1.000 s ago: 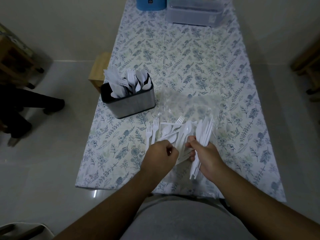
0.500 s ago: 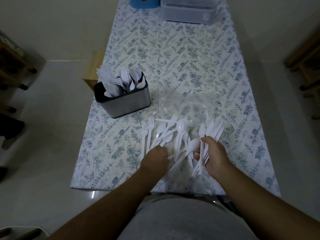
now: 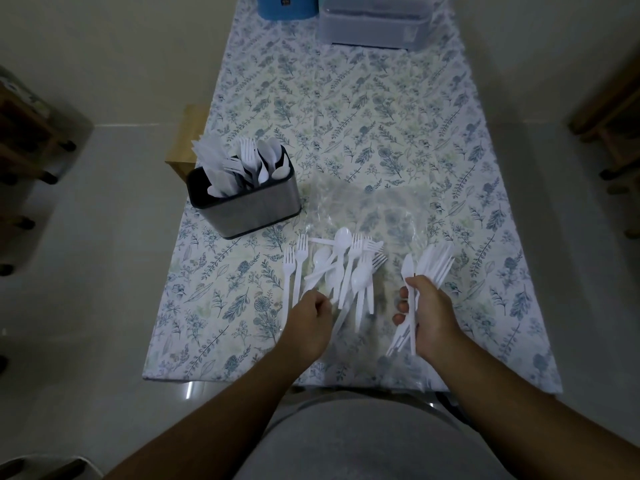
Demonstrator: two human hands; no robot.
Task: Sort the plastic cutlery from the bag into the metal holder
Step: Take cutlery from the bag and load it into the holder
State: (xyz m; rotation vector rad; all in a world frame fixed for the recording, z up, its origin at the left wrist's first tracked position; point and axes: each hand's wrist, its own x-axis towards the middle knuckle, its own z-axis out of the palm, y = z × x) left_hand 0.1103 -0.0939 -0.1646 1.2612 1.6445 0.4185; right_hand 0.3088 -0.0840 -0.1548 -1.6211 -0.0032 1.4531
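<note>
The person stands at a bench with a leafy blue cloth on it. The right hand grips a bunch of white knives, with the fingers curled round them. The blades fan out past the hand, and the handles stick out below it.

The left hand is curled at the near end of a pile of white forks and spoons. It is hard to tell if it pinches one of them.

The pile lies loose on the bench, partly on a clear plastic bag that lies flat. Two forks lie side by side at the left of the pile.

The metal holder stands just to the left, beyond the pile. White knives, forks and spoons stand up in it.

At the far end of the bench sit a blue tub and a clear box.
</note>
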